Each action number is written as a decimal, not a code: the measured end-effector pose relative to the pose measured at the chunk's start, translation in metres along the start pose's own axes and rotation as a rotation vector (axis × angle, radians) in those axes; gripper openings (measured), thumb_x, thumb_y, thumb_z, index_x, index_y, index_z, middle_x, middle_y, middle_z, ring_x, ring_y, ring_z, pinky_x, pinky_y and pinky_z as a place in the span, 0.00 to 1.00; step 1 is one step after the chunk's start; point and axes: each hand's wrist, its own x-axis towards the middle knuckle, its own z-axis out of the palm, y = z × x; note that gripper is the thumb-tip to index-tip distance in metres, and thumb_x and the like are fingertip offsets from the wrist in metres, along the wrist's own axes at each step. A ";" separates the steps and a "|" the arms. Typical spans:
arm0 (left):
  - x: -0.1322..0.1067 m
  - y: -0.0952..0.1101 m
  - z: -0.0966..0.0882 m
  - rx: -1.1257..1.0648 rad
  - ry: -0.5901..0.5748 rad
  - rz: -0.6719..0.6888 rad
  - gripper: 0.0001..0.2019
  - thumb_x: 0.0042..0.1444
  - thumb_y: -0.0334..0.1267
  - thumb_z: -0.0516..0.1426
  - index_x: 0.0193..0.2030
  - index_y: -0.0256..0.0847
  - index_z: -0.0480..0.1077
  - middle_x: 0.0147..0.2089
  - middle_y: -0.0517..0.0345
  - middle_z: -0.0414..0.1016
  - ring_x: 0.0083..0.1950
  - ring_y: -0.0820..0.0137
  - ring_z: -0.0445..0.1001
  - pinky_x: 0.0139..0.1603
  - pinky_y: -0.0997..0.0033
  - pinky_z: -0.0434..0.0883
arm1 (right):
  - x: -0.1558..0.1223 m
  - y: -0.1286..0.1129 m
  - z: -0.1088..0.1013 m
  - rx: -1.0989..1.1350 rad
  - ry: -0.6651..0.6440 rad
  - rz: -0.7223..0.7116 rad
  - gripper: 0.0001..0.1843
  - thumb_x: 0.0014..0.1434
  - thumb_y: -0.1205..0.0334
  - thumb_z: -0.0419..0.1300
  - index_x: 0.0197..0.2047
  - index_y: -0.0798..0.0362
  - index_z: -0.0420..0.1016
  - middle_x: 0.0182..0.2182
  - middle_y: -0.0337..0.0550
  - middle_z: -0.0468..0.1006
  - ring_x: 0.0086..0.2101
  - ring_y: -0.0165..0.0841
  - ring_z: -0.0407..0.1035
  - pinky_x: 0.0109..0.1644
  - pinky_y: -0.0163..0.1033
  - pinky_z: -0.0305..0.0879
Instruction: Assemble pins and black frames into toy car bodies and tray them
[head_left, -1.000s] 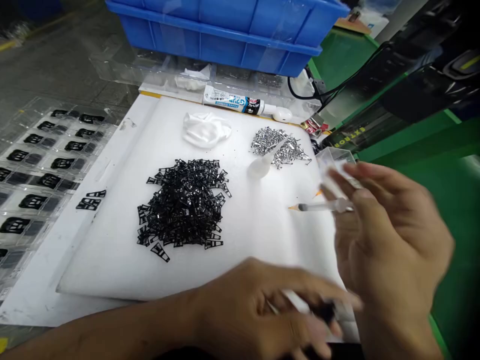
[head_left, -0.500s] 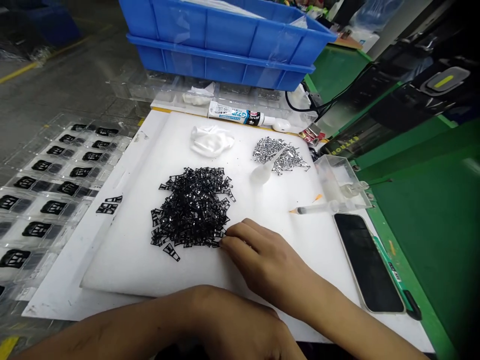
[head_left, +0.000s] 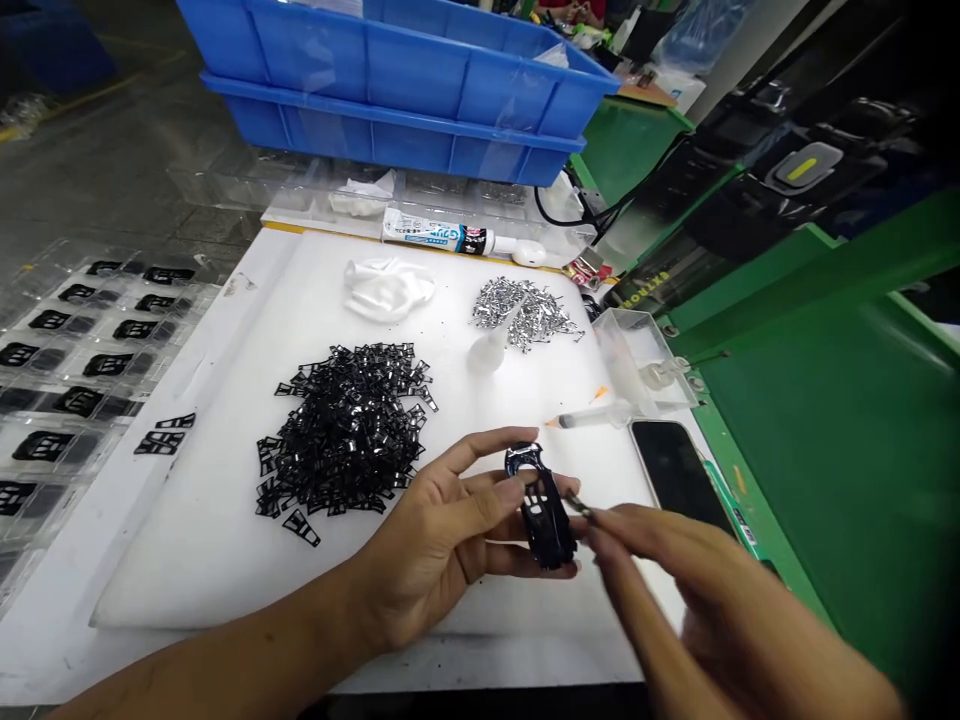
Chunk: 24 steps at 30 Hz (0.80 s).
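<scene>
My left hand [head_left: 442, 530] holds a glossy black plastic housing [head_left: 541, 508] between thumb and fingers, above the front of the white foam pad [head_left: 225, 500]. Blurred by motion, my right hand [head_left: 675, 580] pinches a small thin piece [head_left: 577, 505] at its fingertips and touches it to the right side of the housing. A heap of small black frame parts [head_left: 345, 425] lies on the pad just left of my left hand. A smaller heap of shiny metal clips [head_left: 525, 310] lies farther back.
A syringe with an orange tip [head_left: 592, 415], a small squeeze bottle [head_left: 491, 345], a white cloth [head_left: 386, 288] and a glue tube [head_left: 442, 238] lie on the pad. A phone [head_left: 679, 475] and clear box [head_left: 637, 360] sit right. Blue bins [head_left: 390, 90] stand behind; clear trays of black parts [head_left: 75, 370] are on the left.
My right hand left the black heap and came to the housing with a small piece pinched. My left hand rose into view holding the black housing. The view shifted slightly left.
</scene>
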 end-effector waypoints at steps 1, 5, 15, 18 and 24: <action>0.001 -0.001 0.000 0.001 0.016 0.000 0.18 0.62 0.31 0.60 0.59 0.41 0.67 0.54 0.41 0.79 0.47 0.63 0.82 0.49 0.58 0.78 | 0.000 -0.007 0.005 -0.028 -0.020 -0.053 0.13 0.62 0.73 0.63 0.49 0.53 0.77 0.43 0.43 0.78 0.39 0.31 0.75 0.46 0.33 0.74; -0.001 -0.002 0.001 -0.002 0.037 0.011 0.19 0.63 0.30 0.59 0.60 0.40 0.66 0.55 0.40 0.78 0.47 0.67 0.81 0.50 0.63 0.77 | 0.007 -0.021 0.018 -0.080 -0.060 -0.151 0.14 0.62 0.78 0.60 0.51 0.58 0.75 0.45 0.45 0.76 0.42 0.26 0.73 0.55 0.27 0.68; 0.000 -0.001 0.002 -0.014 0.069 0.014 0.18 0.62 0.30 0.60 0.59 0.42 0.68 0.55 0.44 0.79 0.47 0.69 0.80 0.52 0.62 0.77 | 0.002 -0.018 0.021 -0.122 -0.090 -0.139 0.17 0.63 0.80 0.56 0.53 0.59 0.75 0.47 0.47 0.73 0.43 0.25 0.71 0.48 0.26 0.69; -0.001 0.000 0.002 0.002 0.086 0.002 0.19 0.62 0.31 0.61 0.59 0.43 0.70 0.54 0.47 0.79 0.47 0.68 0.80 0.51 0.63 0.77 | 0.001 -0.012 0.017 -0.145 -0.164 -0.128 0.19 0.64 0.79 0.54 0.55 0.57 0.75 0.48 0.47 0.71 0.43 0.26 0.69 0.41 0.25 0.70; -0.003 0.000 0.002 0.001 0.090 0.028 0.18 0.62 0.30 0.61 0.58 0.45 0.70 0.54 0.49 0.79 0.49 0.66 0.80 0.47 0.66 0.78 | 0.000 -0.006 0.015 -0.193 -0.228 -0.203 0.21 0.65 0.72 0.57 0.61 0.57 0.71 0.49 0.54 0.68 0.48 0.36 0.67 0.44 0.37 0.74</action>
